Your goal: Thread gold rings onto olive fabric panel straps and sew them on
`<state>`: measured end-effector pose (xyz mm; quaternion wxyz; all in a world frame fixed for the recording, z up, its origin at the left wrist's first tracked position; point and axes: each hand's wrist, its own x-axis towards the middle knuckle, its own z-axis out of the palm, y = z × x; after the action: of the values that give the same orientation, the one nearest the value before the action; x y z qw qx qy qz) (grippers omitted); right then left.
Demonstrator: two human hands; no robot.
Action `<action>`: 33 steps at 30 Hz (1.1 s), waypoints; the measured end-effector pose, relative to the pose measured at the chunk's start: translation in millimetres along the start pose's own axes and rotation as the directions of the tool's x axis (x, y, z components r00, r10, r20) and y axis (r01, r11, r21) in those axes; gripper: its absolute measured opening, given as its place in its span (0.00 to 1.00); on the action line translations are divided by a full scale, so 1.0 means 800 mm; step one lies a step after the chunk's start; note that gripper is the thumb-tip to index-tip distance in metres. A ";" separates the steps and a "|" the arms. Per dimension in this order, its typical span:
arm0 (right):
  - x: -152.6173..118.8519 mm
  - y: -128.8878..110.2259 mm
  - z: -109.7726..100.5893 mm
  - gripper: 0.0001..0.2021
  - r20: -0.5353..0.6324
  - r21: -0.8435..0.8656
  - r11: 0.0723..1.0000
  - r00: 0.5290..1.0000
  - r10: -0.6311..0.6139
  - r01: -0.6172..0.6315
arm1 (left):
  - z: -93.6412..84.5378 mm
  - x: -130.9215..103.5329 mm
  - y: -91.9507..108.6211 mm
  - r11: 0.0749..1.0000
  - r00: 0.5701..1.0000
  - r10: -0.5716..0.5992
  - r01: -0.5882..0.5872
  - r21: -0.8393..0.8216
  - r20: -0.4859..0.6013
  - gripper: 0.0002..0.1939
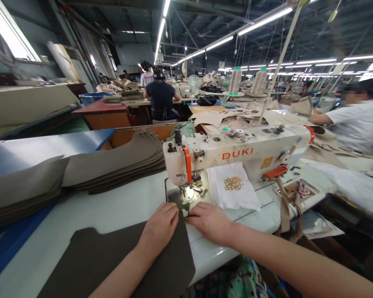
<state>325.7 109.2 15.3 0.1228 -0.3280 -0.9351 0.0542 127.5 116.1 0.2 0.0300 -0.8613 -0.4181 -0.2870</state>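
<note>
I can see a big, flat, dark piece (112, 248) lying on the pale surface (121, 207), with its narrow top end close to the needle part of the white sewing machine (236, 147). The left hand (163, 221) rests on that end, fingers bent and close together; I can't tell if it pinches the piece or just presses it. The right hand (209, 223) is just beside it, at the piece's right edge. Its fingers are bent in too, and I can't tell if they have hold of anything.

Next to the needle part, a white cloth (217, 192) has a little heap of shiny gold bits (233, 183) on it. Over on the left sits a stack of dark pieces (112, 165). Two big thread spools (235, 81) stand behind the machine. A person in a dark top (161, 97) sits further back.
</note>
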 end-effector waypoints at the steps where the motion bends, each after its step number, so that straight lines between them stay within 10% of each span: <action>1: -0.006 0.001 0.000 0.08 -0.003 -0.067 0.994 0.996 -0.090 0.090 | 0.000 0.000 0.000 1.000 1.000 -0.002 0.002 0.002 0.000 0.11; 18: 0.009 -0.015 0.023 0.03 -0.232 -0.007 0.996 0.969 -0.084 0.085 | -0.002 -0.001 -0.004 1.000 0.997 -0.029 0.029 -0.009 0.070 0.09; 33: 0.008 -0.007 0.042 0.08 -0.206 0.004 0.984 0.963 -0.175 0.180 | -0.004 0.002 -0.009 0.994 1.000 0.004 -0.004 -0.107 0.007 0.10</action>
<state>308.2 108.0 -14.8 0.2265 -0.2454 -0.9424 0.0194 121.4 120.9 2.6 -0.0170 -0.8636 -0.4005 -0.3058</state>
